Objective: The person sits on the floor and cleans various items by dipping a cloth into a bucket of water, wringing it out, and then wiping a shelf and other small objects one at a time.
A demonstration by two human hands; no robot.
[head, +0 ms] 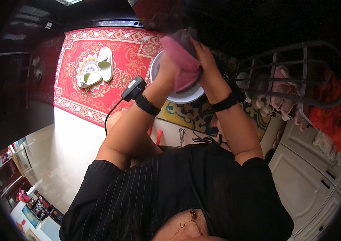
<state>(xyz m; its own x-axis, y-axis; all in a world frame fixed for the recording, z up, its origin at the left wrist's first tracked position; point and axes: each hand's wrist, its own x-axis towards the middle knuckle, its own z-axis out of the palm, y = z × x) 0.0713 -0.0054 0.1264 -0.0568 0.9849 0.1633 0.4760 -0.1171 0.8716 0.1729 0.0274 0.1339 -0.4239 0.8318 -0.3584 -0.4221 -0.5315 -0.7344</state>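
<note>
A soft fabric item [182,66], pink on one side and dark grey on the other, is held up between my two hands. My left hand [167,64] reaches behind or into the pink part, and its fingers are hidden by the fabric. On the other side, my right hand [205,57] grips the dark grey part, fingers pointing up along it. Below both hands stands a round white basin [185,100], largely covered by the fabric and my forearms; its contents are not visible.
White slippers [105,64] rest on a red patterned rug [77,99]. A yellow and blue mat [179,116] lies by the basin. Right, a dark wire rack [304,75] borders hanging gloves [280,86] and a red bag [335,114]. Bundled cables [208,139] lie near my body.
</note>
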